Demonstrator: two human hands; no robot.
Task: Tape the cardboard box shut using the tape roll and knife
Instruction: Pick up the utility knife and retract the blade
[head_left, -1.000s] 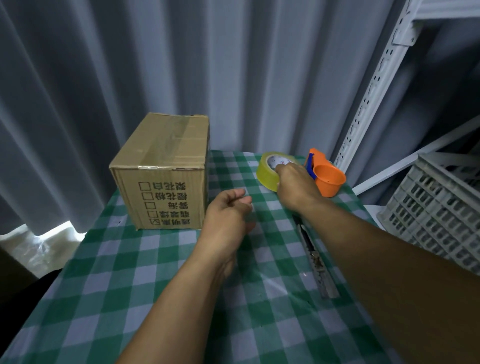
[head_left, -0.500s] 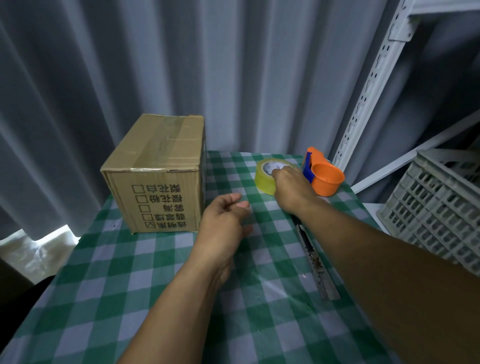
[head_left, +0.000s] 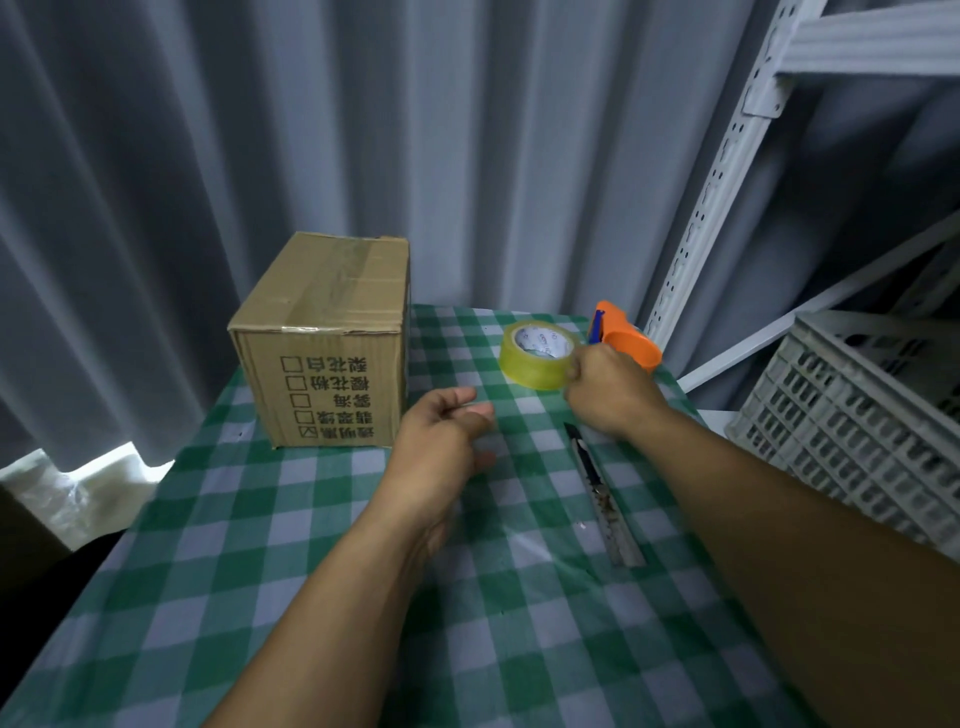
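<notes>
Right hand (head_left: 609, 397) shifted rightward, pinching tape roll (head_left: 532, 361) rim, roll uncovered

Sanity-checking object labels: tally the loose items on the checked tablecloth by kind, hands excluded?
Cardboard box: 1
Tape roll: 1
Knife: 1
Orange dispenser: 1
Total: 4

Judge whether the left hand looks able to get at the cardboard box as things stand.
Probably yes. The left hand, holding nothing, hovers just right of the cardboard box; only bare tablecloth lies between. The knife and the tape roll gripped by the right hand sit farther right.
</notes>
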